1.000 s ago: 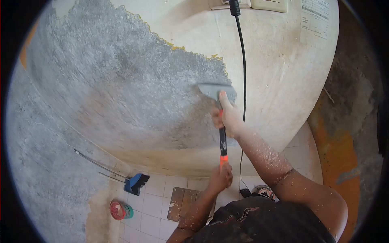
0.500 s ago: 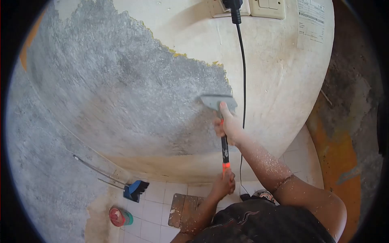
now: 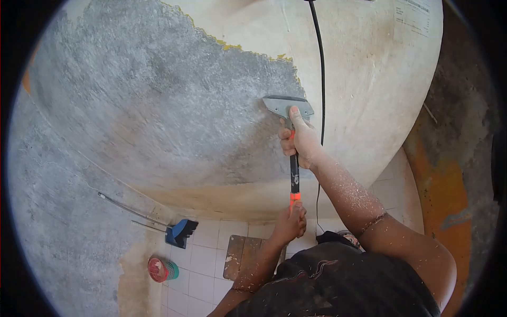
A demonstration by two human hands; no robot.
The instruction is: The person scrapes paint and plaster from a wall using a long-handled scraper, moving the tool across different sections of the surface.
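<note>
A long-handled wall scraper [image 3: 288, 105] with a wide grey metal head is held in both hands against the wall. My right hand [image 3: 302, 138] wraps around the upper shaft, its thumb pressed on the head. Lower down, my left hand [image 3: 290, 223] grips the handle's end by the orange band. The blade lies at the border between the bare grey wall surface [image 3: 190, 111] and the cream paint [image 3: 364, 100]; flecks of yellow show along that ragged edge. White flakes cling to my right forearm.
A black cable [image 3: 321, 68] hangs down the wall just right of the scraper. On the tiled floor [image 3: 203, 259] are a blue dustpan [image 3: 179, 232] with a long handle, a red and green basket [image 3: 162, 268] and a brown board [image 3: 240, 259]. A paper label [image 3: 413, 18] is on the wall.
The camera view has tilted down, so the socket has left the top of the picture. The scraper head and both hands sit higher in view, the blade still near the paint edge.
</note>
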